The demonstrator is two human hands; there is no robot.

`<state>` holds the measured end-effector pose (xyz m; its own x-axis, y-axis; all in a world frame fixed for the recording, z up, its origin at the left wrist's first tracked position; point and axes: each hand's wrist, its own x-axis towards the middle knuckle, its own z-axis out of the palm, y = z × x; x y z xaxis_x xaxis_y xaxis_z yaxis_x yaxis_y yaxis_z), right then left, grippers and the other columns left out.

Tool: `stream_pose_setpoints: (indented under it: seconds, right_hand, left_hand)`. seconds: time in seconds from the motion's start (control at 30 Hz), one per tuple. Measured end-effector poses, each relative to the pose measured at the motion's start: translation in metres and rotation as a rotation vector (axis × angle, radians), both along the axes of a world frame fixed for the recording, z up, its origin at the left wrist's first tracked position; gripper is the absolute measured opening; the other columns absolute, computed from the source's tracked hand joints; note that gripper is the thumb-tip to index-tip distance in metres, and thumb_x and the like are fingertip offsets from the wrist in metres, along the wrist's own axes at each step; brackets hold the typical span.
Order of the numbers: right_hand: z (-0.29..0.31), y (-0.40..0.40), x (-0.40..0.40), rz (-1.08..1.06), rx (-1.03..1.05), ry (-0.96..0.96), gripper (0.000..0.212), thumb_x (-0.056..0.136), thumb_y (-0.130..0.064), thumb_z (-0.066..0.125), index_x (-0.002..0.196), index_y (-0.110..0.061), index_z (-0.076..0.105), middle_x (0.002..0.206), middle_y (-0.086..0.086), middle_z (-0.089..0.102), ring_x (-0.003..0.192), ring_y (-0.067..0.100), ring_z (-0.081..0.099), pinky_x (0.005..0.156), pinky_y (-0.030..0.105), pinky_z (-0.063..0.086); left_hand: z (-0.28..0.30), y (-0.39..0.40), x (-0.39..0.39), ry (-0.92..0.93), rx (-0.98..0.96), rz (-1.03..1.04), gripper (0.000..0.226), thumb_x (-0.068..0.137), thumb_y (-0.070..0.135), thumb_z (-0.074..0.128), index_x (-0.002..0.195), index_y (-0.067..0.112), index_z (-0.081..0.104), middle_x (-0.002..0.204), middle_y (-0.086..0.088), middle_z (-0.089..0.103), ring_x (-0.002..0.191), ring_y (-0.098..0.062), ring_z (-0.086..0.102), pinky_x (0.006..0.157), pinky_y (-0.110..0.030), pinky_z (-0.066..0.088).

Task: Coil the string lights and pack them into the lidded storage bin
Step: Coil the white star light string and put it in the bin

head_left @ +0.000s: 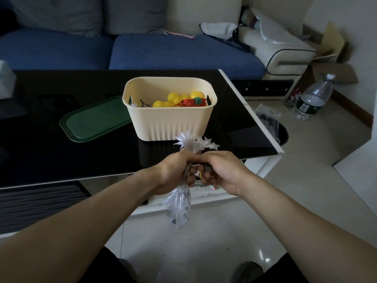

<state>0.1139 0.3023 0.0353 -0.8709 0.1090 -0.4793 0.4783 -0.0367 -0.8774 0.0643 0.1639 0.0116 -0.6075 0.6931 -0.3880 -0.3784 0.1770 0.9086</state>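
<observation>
Hands meet in front of the glossy black bench [61, 139]: I see my left hand [175, 172] curled round a bundle of clear, spiky plastic string lights [190, 144], my right hand [220, 172] pinching it beside. Behind, the ribbed cream bin [169, 121] holds yellow ball lights [172, 98]; its green lid [91, 121] lies flat alongside.

Bare forearms, no sleeves; dark trousers [114, 268] and dark shoe [247, 269].

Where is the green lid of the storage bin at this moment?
In the head view, the green lid lies flat on the black table, just left of the cream storage bin, its right end close to the bin's side and off the opening.
</observation>
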Motion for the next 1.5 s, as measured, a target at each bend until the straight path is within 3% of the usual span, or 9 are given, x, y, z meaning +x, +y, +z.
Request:
stream_pose_setpoints:
  seconds: [0.13, 0.37, 0.47, 0.57, 0.73, 0.93, 1.1, 1.27, 1.5]
  right_hand:
    - [0.003, 0.001, 0.001, 0.042, -0.15, -0.055, 0.019, 0.098, -0.015, 0.063, 0.096, 0.002, 0.071, 0.07, 0.01, 0.062, 0.05, 0.014, 0.053, 0.051, 0.029, 0.054]
    - [0.001, -0.007, 0.003, 0.067, -0.223, -0.107, 0.017, 0.096, -0.014, 0.064, 0.084, -0.002, 0.066, 0.065, 0.012, 0.052, 0.053, 0.017, 0.05, 0.051, 0.029, 0.053]
    - [-0.002, -0.011, 0.003, 0.077, -0.258, -0.135, 0.015, 0.094, -0.016, 0.066, 0.083, -0.005, 0.066, 0.066, 0.01, 0.053, 0.054, 0.016, 0.048, 0.05, 0.026, 0.052]
    - [-0.006, -0.013, 0.001, 0.019, -0.337, -0.176, 0.011, 0.093, -0.016, 0.068, 0.086, -0.007, 0.067, 0.065, 0.005, 0.053, 0.052, 0.012, 0.044, 0.046, 0.021, 0.047]
    - [-0.01, -0.012, -0.005, -0.031, -0.39, -0.212, 0.012, 0.092, -0.021, 0.071, 0.087, -0.011, 0.066, 0.064, 0.002, 0.05, 0.046, 0.008, 0.04, 0.044, 0.017, 0.043]
    - [-0.011, -0.009, -0.008, -0.029, -0.431, -0.228, 0.016, 0.094, -0.022, 0.067, 0.082, -0.013, 0.065, 0.059, 0.0, 0.046, 0.046, 0.008, 0.038, 0.043, 0.017, 0.042]
    - [-0.008, -0.008, -0.007, 0.029, -0.439, -0.242, 0.024, 0.094, -0.024, 0.066, 0.074, -0.013, 0.072, 0.057, -0.001, 0.054, 0.046, 0.008, 0.04, 0.046, 0.018, 0.039]
    - [-0.005, -0.009, -0.003, 0.094, -0.387, -0.225, 0.014, 0.07, -0.025, 0.084, 0.071, -0.017, 0.072, 0.067, -0.001, 0.052, 0.051, 0.007, 0.035, 0.046, 0.017, 0.036]
    - [-0.011, -0.016, -0.009, 0.075, -0.34, -0.253, 0.018, 0.094, -0.022, 0.067, 0.08, -0.011, 0.067, 0.057, -0.002, 0.042, 0.047, 0.007, 0.032, 0.045, 0.018, 0.038]
  left_hand:
    - [0.003, -0.006, 0.0, -0.043, 0.033, 0.053, 0.01, 0.075, 0.01, 0.044, 0.083, 0.007, 0.049, 0.072, -0.014, 0.047, 0.056, -0.021, 0.034, 0.058, -0.032, 0.034]
    - [-0.003, 0.0, 0.004, 0.132, -0.21, 0.041, 0.094, 0.072, -0.018, 0.038, 0.147, 0.032, 0.015, 0.073, -0.014, 0.054, 0.069, -0.02, 0.051, 0.062, -0.032, 0.044]
    - [-0.004, 0.001, 0.002, 0.15, -0.228, 0.044, 0.102, 0.068, -0.014, 0.038, 0.156, 0.025, 0.004, 0.104, -0.032, 0.061, 0.088, -0.028, 0.055, 0.079, -0.044, 0.052]
    - [-0.004, 0.003, 0.001, 0.14, -0.237, 0.068, 0.093, 0.072, -0.017, 0.032, 0.155, 0.021, 0.012, 0.108, -0.039, 0.058, 0.086, -0.03, 0.05, 0.077, -0.043, 0.046]
    - [-0.002, -0.002, -0.003, 0.102, -0.179, 0.048, 0.104, 0.057, -0.007, 0.043, 0.152, 0.028, 0.019, 0.097, -0.027, 0.057, 0.079, -0.024, 0.054, 0.07, -0.033, 0.046]
    - [0.004, -0.006, -0.001, 0.086, -0.13, 0.06, 0.049, 0.072, -0.026, 0.044, 0.107, 0.008, 0.042, 0.09, -0.015, 0.052, 0.084, -0.023, 0.055, 0.074, -0.035, 0.047]
    - [0.002, -0.016, -0.005, 0.033, -0.07, 0.034, 0.07, 0.065, -0.026, 0.055, 0.128, 0.003, 0.043, 0.092, -0.017, 0.058, 0.085, -0.027, 0.062, 0.079, -0.038, 0.052]
    - [0.009, -0.02, 0.001, 0.159, -0.061, -0.042, 0.05, 0.077, -0.03, 0.053, 0.1, 0.015, 0.057, 0.088, -0.007, 0.063, 0.081, -0.017, 0.066, 0.08, -0.038, 0.054]
    - [0.0, -0.023, 0.0, 0.244, -0.175, -0.143, 0.017, 0.09, -0.009, 0.06, 0.09, 0.006, 0.068, 0.082, -0.003, 0.069, 0.084, -0.015, 0.065, 0.089, -0.027, 0.052]
